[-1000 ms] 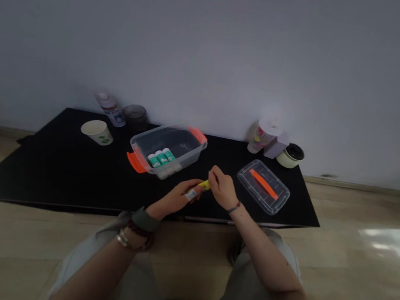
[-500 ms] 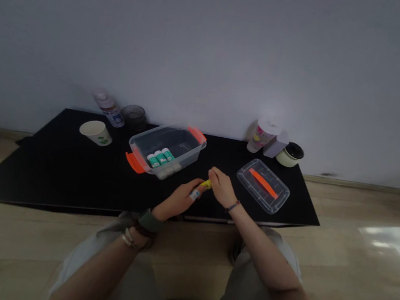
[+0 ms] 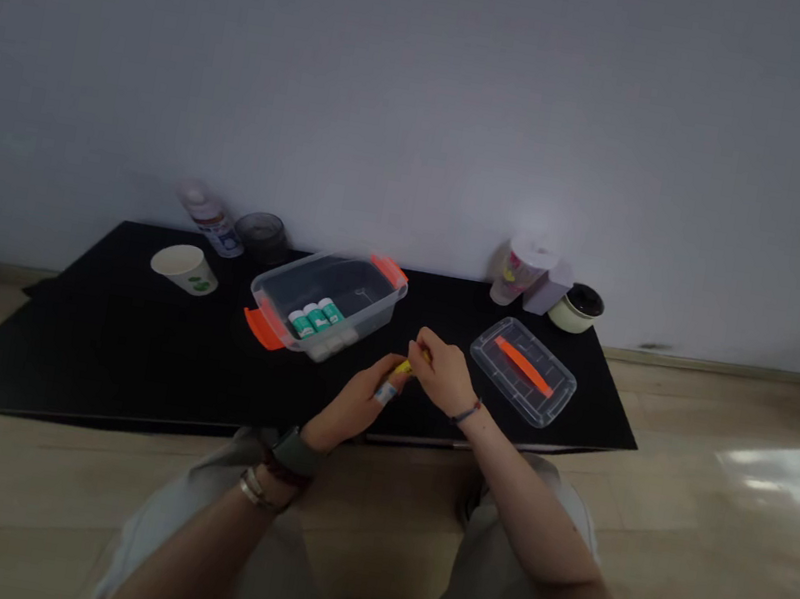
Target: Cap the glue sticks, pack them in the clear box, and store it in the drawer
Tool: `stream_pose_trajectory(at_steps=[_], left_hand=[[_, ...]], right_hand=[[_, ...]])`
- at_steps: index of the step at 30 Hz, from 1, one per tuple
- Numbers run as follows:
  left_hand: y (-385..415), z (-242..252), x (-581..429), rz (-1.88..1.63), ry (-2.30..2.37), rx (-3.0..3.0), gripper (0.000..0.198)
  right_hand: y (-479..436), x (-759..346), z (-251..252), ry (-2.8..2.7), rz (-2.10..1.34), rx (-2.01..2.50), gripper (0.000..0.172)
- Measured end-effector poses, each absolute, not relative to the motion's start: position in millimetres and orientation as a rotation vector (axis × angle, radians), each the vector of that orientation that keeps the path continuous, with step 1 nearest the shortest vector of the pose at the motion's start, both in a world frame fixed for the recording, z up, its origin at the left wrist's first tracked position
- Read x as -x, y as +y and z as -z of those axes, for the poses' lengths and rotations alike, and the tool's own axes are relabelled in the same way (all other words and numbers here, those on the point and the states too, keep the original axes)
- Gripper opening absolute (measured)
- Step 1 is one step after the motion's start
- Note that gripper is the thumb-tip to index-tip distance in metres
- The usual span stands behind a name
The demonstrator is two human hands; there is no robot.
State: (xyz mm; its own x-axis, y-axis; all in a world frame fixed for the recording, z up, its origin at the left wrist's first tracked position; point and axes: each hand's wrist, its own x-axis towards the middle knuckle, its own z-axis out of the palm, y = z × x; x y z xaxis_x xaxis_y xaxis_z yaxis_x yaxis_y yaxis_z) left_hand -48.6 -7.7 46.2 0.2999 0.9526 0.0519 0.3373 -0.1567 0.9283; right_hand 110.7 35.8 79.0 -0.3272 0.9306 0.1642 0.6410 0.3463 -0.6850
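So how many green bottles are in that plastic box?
3 visible, side by side in the box: left bottle, middle bottle, right bottle. Others could be hidden behind the near wall.

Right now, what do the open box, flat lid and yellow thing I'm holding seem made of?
Open box: likely plastic, clear and smooth; you can see through its wall. Flat lid: likely plastic, see-through, with an opaque orange handle. Yellow thing: mostly hidden, material unclear.

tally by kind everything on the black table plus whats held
green-labelled tubes: 3
clear bin: 1
clear lid: 1
paper cup: 1
tall bottle: 1
dark cup: 1
clear tumbler: 1
pale box: 1
cream pot: 1
yellow item, held: 1
Total: 12
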Motion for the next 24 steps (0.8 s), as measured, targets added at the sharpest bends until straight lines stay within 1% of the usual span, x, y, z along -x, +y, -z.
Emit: stream_pose_trajectory(at_steps=[4, 9, 11, 13, 16, 19, 24], left_hand=[[-8.5, -47.3, 47.6, -0.799, 1.360, -1.810, 0.032], [-3.8, -42.5, 52.9, -0.833, 1.328, -1.807, 0.037], [-2.3, -39.7, 56.3, -0.870, 1.317, -1.781, 0.038], [-1.3, -37.7, 59.7, -0.900, 1.319, -1.780, 0.037], [-0.9, -36.4, 63.6, -0.923, 1.366, -1.824, 0.041], [-1.4, -35.0, 65.6, -0.917, 1.402, -1.892, 0.047], [0.2, -34.1, 67.2, -0.886, 1.390, -2.042, 0.038]], right_hand=[[36.6, -108.5, -75.1, -2.004, -0.712, 1.460, 0.021], [39.1, -115.8, -76.3, -1.958, -0.907, 1.293, 0.028], [39.9, -120.3, -79.8, -1.968, -0.961, 1.223, 0.026], [40.5, -124.1, -83.5, -2.013, -0.992, 1.152, 0.021], [41.1, -127.2, -86.1, -2.096, -0.985, 1.094, 0.016], [41.2, -127.4, -85.2, -2.140, -0.941, 1.094, 0.015], [40.5, -126.5, -85.1, -2.169, -0.878, 1.096, 0.016]])
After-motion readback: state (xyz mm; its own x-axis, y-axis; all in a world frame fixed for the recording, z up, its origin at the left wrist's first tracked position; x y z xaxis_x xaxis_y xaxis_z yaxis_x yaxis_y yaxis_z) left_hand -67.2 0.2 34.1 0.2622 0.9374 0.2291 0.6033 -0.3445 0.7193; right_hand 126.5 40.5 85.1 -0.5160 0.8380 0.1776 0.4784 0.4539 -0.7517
